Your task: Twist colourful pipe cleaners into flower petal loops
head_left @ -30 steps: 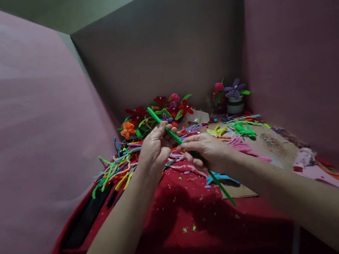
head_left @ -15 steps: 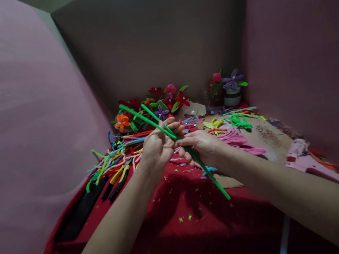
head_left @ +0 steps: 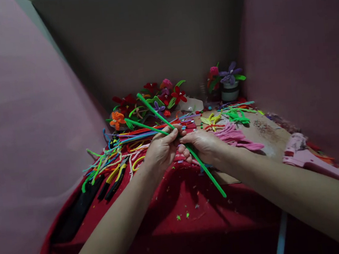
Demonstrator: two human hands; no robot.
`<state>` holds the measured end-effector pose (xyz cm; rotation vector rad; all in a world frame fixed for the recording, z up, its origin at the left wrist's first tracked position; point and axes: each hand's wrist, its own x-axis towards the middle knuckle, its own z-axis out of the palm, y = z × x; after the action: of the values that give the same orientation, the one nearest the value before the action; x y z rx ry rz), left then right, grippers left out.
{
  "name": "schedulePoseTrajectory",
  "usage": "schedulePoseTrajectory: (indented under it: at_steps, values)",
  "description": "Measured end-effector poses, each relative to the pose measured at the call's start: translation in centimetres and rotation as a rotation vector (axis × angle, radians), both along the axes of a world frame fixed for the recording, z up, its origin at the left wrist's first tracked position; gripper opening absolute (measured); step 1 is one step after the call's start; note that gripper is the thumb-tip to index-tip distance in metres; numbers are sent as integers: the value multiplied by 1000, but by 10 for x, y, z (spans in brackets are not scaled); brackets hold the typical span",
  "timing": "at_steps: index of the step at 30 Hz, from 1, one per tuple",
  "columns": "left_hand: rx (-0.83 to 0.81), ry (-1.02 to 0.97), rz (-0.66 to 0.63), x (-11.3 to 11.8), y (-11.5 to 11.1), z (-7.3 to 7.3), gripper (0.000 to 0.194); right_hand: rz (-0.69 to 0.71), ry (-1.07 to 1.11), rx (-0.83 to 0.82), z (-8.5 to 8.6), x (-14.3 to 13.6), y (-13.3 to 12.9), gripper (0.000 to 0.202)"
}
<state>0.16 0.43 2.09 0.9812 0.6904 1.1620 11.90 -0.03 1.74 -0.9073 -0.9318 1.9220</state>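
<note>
Between my hands, above the red cloth, are green pipe cleaners [head_left: 208, 173]. Two green ends spread up and to the left from my left hand [head_left: 163, 147], whose thumb and fingers pinch them. One long green length slants down to the right past my right hand [head_left: 202, 143], which is closed on it with thumb and fingertips. The hands nearly touch where the green lengths cross; the crossing itself is partly hidden by my fingers. Behind the hands lies a bundle of coloured pipe cleaners [head_left: 137, 136].
Yellow-and-black pliers [head_left: 114, 180] lie at left on the red cloth [head_left: 166, 216]. Pink pipe cleaners [head_left: 237, 138] and a green pile [head_left: 237, 115] rest on cardboard [head_left: 271, 142]. A pink tool [head_left: 312, 162] lies at right. Fuzzy flowers [head_left: 154, 100] and a flower pot [head_left: 230, 91] stand behind.
My left thumb has come down, and its fingers have closed over the green pipe cleaners. The two upper green ends now spread wider, the shorter one swung lower to the left.
</note>
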Motion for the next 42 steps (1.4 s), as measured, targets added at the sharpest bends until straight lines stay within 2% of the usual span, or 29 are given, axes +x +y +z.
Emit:
schedulePoseTrajectory:
  at_steps: [2,7,13,16,22,29,33,37,42]
  values:
    - [-12,-14,17,1,3,-2,2,22,0,3,-4,1,1,12]
    - [-58,-119,88,-4,12,-3,10,113,-8,78,-12,3,0,8]
    - [-161,-265,77,-15,21,0,22,296,-45,93,-20,9,-3,9]
    - [-201,-293,80,-16,20,2,24,327,-73,91,-20,9,-6,11]
    - [-154,-290,125,-13,16,8,22,307,-50,37,-12,7,-10,14]
    - [-114,-284,152,-14,17,4,20,291,20,-29,-16,7,-11,11]
    - [-102,-305,148,-14,17,1,19,238,22,-22,-16,6,-11,12]
    - [-85,-279,197,-14,17,1,19,160,35,-22,-13,6,-11,13]
    - [-106,-217,206,-12,13,2,19,33,-38,-30,-10,5,-8,13]
